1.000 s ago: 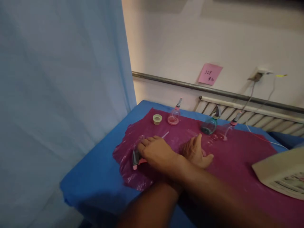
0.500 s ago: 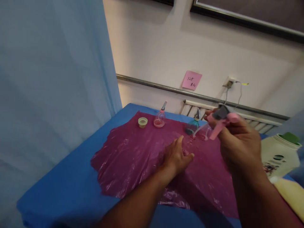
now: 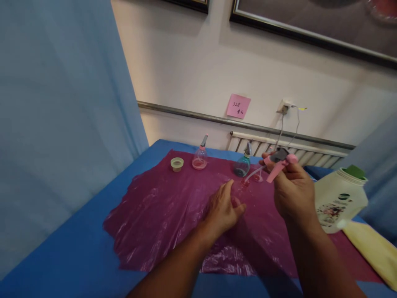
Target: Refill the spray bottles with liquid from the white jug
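Note:
My right hand (image 3: pixel 294 192) grips a pink-and-grey spray head (image 3: pixel 279 159), raised above the purple plastic sheet (image 3: pixel 161 211). Its pale dip tube slants down to the mouth of a clear bottle (image 3: pixel 245 184). Around that bottle curls my left hand (image 3: pixel 221 207), thumb and fingers apart on either side; the hand hides most of its body. Just beyond stands a teal spray bottle (image 3: pixel 242 166), and beside it another clear bottle with pink liquid (image 3: pixel 257 177), partly covered by the right hand. Farther left are a spray bottle with pink liquid (image 3: pixel 199 159) and a small cup (image 3: pixel 177 164).
On the right stands a large cream jug (image 3: pixel 338 200) with green at its top, beside a yellow cloth-like item (image 3: pixel 372 248). The sheet lies over a blue-covered table (image 3: pixel 77 244). A blue curtain (image 3: pixel 62 103) hangs left; a rail (image 3: pixel 186 113) and radiator (image 3: pixel 297 151) line the wall.
The view has shifted slightly, so most things sit farther left, and more of the yellow item shows. Both hands keep nearly the same pose, the spray head still in my right hand.

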The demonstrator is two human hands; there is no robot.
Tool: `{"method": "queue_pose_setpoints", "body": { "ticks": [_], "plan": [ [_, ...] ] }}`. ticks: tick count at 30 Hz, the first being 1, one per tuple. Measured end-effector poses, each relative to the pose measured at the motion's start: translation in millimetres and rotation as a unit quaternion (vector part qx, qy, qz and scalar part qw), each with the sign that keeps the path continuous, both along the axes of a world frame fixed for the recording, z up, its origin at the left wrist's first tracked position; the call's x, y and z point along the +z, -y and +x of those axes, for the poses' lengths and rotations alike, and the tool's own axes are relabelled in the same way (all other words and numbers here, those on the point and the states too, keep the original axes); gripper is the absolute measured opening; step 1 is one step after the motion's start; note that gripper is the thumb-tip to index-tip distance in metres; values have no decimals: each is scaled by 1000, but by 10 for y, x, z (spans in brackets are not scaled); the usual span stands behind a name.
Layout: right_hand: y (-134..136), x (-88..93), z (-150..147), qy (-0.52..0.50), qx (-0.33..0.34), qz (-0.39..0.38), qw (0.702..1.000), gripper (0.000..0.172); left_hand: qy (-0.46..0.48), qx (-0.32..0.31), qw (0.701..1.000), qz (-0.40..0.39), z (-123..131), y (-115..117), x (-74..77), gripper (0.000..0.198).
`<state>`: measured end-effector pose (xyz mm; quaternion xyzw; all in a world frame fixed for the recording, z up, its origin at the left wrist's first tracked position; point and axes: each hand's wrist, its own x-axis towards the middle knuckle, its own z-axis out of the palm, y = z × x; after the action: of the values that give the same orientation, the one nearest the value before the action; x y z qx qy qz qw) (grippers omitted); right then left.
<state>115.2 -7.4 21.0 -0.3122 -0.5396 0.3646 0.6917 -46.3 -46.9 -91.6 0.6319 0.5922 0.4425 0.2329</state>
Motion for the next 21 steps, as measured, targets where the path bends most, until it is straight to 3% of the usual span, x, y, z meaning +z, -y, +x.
{"method": "queue_pose_setpoints", "body": {
  "ticks": [8,17,21],
  "plan": [
    [-158,-614,-37,27,138,-134,981,50,-5,28,1000,-2,63,53,147,86],
    [-322,-836,61,52,194,-119,972,42,-5,9,999,-39,10,64,194,86],
    [-384,-932,105,71,172,-112,976,41,-25,10,998,-62,16,70,239,85]
  ]
}}
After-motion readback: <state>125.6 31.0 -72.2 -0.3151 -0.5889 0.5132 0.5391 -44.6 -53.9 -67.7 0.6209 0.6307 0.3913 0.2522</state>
